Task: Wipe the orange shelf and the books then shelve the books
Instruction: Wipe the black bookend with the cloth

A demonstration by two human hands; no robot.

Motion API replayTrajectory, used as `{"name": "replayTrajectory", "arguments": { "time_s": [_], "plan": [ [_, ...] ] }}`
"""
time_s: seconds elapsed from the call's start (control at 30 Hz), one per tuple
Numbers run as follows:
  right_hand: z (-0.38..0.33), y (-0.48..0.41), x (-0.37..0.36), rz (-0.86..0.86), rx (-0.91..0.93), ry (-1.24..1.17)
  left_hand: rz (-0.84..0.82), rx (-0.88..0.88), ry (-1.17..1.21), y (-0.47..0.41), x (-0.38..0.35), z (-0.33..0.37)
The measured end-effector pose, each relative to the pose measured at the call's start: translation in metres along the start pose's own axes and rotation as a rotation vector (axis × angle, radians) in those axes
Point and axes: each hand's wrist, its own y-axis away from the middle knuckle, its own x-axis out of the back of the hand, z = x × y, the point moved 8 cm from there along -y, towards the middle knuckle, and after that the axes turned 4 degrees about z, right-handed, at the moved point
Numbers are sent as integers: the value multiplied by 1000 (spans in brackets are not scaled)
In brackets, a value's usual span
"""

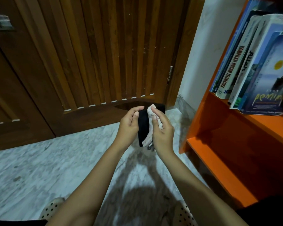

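Observation:
My left hand (pixel 129 126) grips a small black book (pixel 143 128) by its left edge and holds it upright in front of me above the floor. A pale pinkish cloth (pixel 151 121) is pressed against the book's cover by my right hand (pixel 162 129), and the cloth's loose end hangs below the book. To the right stands the orange shelf (pixel 222 128). Several books (pixel 252 66) lean side by side on its upper board. The lower boards hold nothing that I can see.
A brown wooden slatted door (pixel 104 54) fills the background, with a white wall strip (pixel 198 59) between it and the shelf. The floor (pixel 47 168) is grey-white marble. Two dotted beige slippers (pixel 52 207) show at the bottom edge.

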Motion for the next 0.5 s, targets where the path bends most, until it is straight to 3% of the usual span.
{"name": "replayTrajectory", "arguments": {
  "time_s": [0.17, 0.5],
  "plan": [
    [-12, -9, -5, -16, 182, 157, -26, -7, -27, 1, -2, 1],
    [24, -43, 13, -50, 74, 352, -50, 40, -39, 6, -5, -13]
  ]
}}
